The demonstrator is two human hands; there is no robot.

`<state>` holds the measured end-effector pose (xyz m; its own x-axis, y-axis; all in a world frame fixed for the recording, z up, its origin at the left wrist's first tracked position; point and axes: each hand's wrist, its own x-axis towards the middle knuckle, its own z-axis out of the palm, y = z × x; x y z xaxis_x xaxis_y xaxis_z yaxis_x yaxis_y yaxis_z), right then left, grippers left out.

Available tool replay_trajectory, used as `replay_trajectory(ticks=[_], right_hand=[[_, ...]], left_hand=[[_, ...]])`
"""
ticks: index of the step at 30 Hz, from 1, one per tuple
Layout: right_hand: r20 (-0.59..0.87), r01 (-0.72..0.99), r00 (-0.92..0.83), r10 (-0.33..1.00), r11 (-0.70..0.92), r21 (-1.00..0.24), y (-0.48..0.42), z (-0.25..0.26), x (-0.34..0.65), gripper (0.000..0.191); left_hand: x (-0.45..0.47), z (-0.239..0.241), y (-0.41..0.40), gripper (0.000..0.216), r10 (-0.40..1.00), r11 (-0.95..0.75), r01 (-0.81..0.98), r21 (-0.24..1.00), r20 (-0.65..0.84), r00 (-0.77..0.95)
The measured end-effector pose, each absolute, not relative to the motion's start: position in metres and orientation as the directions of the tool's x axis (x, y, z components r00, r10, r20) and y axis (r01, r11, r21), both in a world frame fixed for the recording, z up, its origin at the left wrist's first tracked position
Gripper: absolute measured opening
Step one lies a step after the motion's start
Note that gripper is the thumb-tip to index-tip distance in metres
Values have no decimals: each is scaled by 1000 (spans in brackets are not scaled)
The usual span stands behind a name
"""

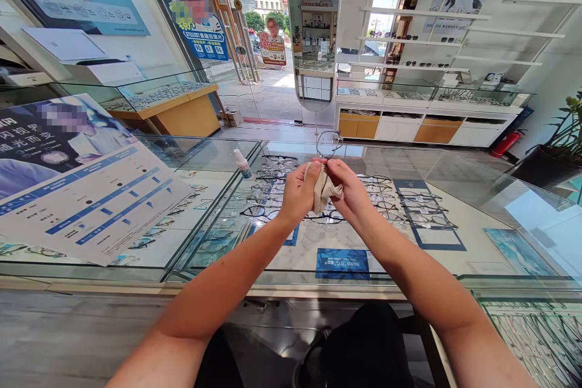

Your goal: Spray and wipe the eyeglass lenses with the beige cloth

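Over the glass counter, my left hand (301,189) is closed on a beige cleaning cloth (322,194), its thumb pressed into the folds. My right hand (349,187) meets it from the other side, fingers closed on a pair of eyeglasses and the cloth's edge. One thin dark rim of the eyeglasses (330,156) rises above my fingertips; the rest is hidden by my hands and the cloth. Beneath the hands, several rows of eyeglass frames (382,197) lie in the display. A small white spray bottle (243,163) stands on the counter to the left.
A large printed price board (91,194) leans over the counter's left part. A blue card (342,263) lies near the front edge. Beyond the counter stand an oval mirror (313,36), white shelves (422,12) and a potted plant (552,145). Another frame tray (541,339) sits at lower right.
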<state>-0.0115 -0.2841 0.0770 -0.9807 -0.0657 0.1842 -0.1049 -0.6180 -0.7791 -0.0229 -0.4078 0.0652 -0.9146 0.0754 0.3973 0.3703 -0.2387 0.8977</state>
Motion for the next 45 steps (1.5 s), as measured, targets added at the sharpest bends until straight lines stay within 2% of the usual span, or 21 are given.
replay_trajectory(ticks=[5,8,13,18,28,33,38,41,45], right_hand=[[176,-97,-982,-63,-634,-767,-272,81,-18,25],[174,-101,-983,-53,-636,-765,-263,85,-22,25],[216,-194,-976,26,-556,-808,-242,94,-29,24],[274,-241,-962,-6,-456,-857,-239,92,-31,25],[366,-357,-930,-27,-166,-919,-242,85,-28,20],[320,-293,-937,-140,-186,-938,-248,76,-31,22],[263,-228,-948,-178,-197,-954,-253,73,-30,26],[218,-162,-954,-208,-256,-953,-254,75,-30,30],[162,-79,-963,-214,-348,-934,-254,78,-31,35]], left_hand=[[-36,65,-415,57,365,-309,216,926,325,-872],[-41,66,-419,60,439,-308,152,939,282,-853],[-53,66,-422,67,326,-365,120,923,247,-912],[-63,73,-428,61,155,-407,139,903,219,-963],[-76,69,-441,62,11,-410,249,877,278,-961],[-70,71,-438,68,93,-399,262,879,323,-942],[-64,73,-435,72,143,-400,273,875,353,-925],[-65,75,-436,71,174,-393,273,878,362,-916],[-67,78,-440,64,284,-386,235,892,357,-890]])
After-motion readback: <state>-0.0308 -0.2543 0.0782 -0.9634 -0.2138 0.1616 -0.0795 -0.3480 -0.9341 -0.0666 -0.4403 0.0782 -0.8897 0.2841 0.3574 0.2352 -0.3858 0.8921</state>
